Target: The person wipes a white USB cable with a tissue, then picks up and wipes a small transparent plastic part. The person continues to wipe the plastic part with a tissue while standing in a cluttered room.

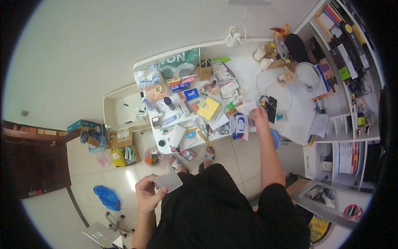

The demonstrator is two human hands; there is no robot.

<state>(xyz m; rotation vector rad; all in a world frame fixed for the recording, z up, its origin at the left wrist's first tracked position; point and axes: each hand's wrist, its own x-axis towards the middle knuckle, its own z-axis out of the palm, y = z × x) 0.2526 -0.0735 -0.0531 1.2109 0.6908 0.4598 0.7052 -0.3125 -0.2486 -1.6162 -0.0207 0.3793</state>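
Note:
My left hand (148, 193) is low in front of my body, off the desk. Its thumb and fingers pinch a translucent whitish plastic piece (170, 183), flat-sided like a small box or sleeve. Over the desk's front right part, my right hand (260, 115) grips a white piece of paper or a thin packet (247, 107). Just below that lies a pack of wet wipes (240, 123), and a green-capped bottle (233, 103) lies to the left. A black flat device (271, 109) rests right of my fingers. A yellow notepad or box (209, 108) sits farther left.
The white desk (245, 73) carries a blue Tempo tissue pack (191, 94), bottles, papers and scissors. At its left is a cream drawer-like bin (119, 109). Cartons (122, 140), a plastic tub (153, 158) and a blue bag (107, 198) stand on the floor. Shelves (337, 127) rise at right.

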